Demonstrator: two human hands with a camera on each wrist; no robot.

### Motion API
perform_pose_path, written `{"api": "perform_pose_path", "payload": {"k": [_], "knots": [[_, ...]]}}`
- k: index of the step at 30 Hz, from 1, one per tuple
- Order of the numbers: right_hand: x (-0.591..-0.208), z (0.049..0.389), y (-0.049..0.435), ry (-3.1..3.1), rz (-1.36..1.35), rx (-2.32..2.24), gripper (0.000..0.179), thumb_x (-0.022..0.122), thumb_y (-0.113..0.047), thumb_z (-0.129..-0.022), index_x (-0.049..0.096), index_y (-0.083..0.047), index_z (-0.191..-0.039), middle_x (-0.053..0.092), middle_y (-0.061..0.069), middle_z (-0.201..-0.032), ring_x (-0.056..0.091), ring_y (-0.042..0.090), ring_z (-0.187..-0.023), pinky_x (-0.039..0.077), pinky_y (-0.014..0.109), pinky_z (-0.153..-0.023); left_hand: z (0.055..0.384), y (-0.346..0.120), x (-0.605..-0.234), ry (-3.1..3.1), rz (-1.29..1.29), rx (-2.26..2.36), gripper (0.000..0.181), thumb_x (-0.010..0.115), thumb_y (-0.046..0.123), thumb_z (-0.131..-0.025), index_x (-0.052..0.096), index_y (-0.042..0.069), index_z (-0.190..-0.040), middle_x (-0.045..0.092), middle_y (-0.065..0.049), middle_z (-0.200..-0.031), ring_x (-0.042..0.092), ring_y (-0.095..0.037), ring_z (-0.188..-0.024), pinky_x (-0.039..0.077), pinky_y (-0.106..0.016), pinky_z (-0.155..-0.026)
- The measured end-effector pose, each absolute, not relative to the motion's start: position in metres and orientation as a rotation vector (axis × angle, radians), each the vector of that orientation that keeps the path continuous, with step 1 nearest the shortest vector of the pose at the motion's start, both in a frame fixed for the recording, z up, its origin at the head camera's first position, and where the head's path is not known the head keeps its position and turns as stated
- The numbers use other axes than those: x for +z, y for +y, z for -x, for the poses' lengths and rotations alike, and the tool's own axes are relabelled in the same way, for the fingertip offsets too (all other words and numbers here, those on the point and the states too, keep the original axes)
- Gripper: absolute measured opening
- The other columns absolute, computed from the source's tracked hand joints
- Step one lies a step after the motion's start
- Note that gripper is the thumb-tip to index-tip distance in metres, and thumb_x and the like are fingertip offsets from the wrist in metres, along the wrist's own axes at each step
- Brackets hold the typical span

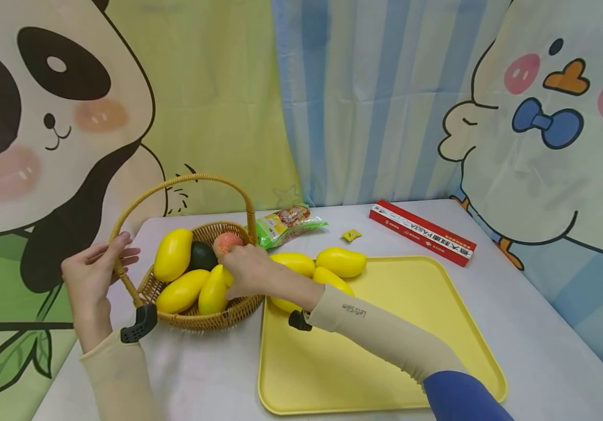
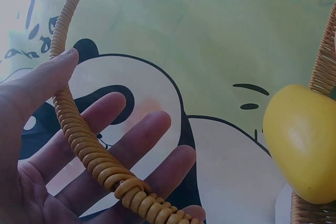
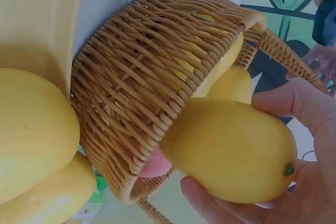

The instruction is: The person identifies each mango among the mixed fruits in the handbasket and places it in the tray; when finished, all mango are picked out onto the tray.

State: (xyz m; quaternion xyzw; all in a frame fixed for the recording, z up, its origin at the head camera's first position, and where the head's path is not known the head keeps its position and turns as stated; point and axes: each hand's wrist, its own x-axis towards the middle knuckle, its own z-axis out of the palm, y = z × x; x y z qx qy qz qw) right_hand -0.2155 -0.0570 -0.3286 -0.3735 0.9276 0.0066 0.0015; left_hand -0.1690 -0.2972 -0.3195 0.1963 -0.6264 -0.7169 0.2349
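A wicker basket (image 1: 212, 320) with an arched handle (image 2: 79, 135) stands on the left of the table. My left hand (image 1: 93, 275) holds the handle's left side, thumb over it and fingers loosely extended behind. Over the basket's right rim, my right hand (image 1: 251, 270) grips a yellow mango (image 3: 231, 150) between thumb and fingers, its stem end towards the palm. Other mangoes (image 1: 173, 255), a dark green round fruit (image 1: 203, 257) and a pinkish peach (image 1: 227, 242) lie in the basket. The right hand partly hides the contents in the head view.
A yellow tray (image 1: 385, 351) lies right of the basket, with several mangoes (image 1: 340, 262) at its back left corner. Behind are a green-and-clear food packet (image 1: 288, 225), a small yellow sachet (image 1: 351, 235) and a long red pasta box (image 1: 422, 232). Printed curtains (image 1: 364, 99) hang behind the table.
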Motion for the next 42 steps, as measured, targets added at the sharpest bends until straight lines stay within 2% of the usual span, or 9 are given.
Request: {"api": "perform_pose_path", "payload": {"k": [4,6,10,15,21,34,42], "knots": [[-0.326,0.214,-0.049,2.902,1.236,-0.068,0.065,0.079,-0.044,-0.075,0.058,-0.017,-0.13,0.063,-0.001,-0.105,0.056,0.013,-0.072,0.046,0.024,-0.053,0.169,-0.297,-0.32,-1.716,-0.548,-1.972,0.016,0.084,0.031,-0.073,0.077,0.018,-0.081,0.072,0.005,-0.065,0.068,-0.009,-0.053,0.053,-0.013,-0.055],[-0.325,0.213,-0.045,2.893,1.258,-0.111,0.067,0.078,-0.041,-0.076,0.055,-0.017,-0.135,0.062,0.001,-0.119,0.06,0.014,-0.081,0.05,0.025,-0.061,0.169,-0.297,-0.32,-1.716,-0.551,-1.971,0.015,0.083,0.03,-0.073,0.077,0.019,-0.081,0.072,0.005,-0.065,0.068,-0.008,-0.053,0.053,-0.013,-0.055],[-0.326,0.212,-0.034,2.865,1.299,-0.217,0.066,0.076,-0.033,-0.078,0.052,-0.017,-0.138,0.051,0.004,-0.14,0.06,0.017,-0.105,0.052,0.029,-0.079,0.169,-0.298,-0.321,-1.721,-0.55,-1.966,0.016,0.083,0.031,-0.073,0.077,0.019,-0.082,0.072,0.006,-0.065,0.068,-0.008,-0.054,0.052,-0.013,-0.055],[-0.327,0.213,-0.021,2.839,1.386,-0.342,0.062,0.076,-0.029,-0.078,0.054,-0.017,-0.134,0.05,0.003,-0.14,0.057,0.018,-0.113,0.05,0.027,-0.085,0.168,-0.298,-0.321,-1.716,-0.545,-1.969,0.016,0.083,0.03,-0.074,0.077,0.018,-0.082,0.072,0.005,-0.066,0.069,-0.008,-0.054,0.052,-0.013,-0.056],[-0.327,0.21,-0.006,2.784,1.467,-0.449,0.06,0.074,-0.026,-0.079,0.054,-0.016,-0.135,0.048,0.004,-0.142,0.052,0.021,-0.122,0.048,0.031,-0.095,0.169,-0.298,-0.32,-1.726,-0.549,-1.957,0.016,0.083,0.032,-0.074,0.077,0.019,-0.082,0.072,0.006,-0.065,0.069,-0.008,-0.054,0.052,-0.013,-0.056],[-0.336,0.199,0.028,2.666,1.616,-0.613,0.06,0.072,-0.022,-0.077,0.054,-0.014,-0.134,0.048,0.004,-0.142,0.052,0.021,-0.122,0.046,0.034,-0.097,0.169,-0.298,-0.32,-1.734,-0.543,-1.951,0.023,0.084,0.033,-0.072,0.078,0.016,-0.084,0.072,0.005,-0.065,0.069,-0.008,-0.054,0.053,-0.013,-0.056],[-0.35,0.188,0.046,2.671,1.648,-0.61,0.058,0.07,-0.022,-0.076,0.056,-0.016,-0.132,0.049,0.003,-0.142,0.051,0.021,-0.124,0.046,0.034,-0.098,0.168,-0.298,-0.32,-1.728,-0.534,-1.955,0.02,0.084,0.032,-0.072,0.078,0.016,-0.083,0.072,0.005,-0.065,0.069,-0.009,-0.054,0.053,-0.013,-0.055]]}}
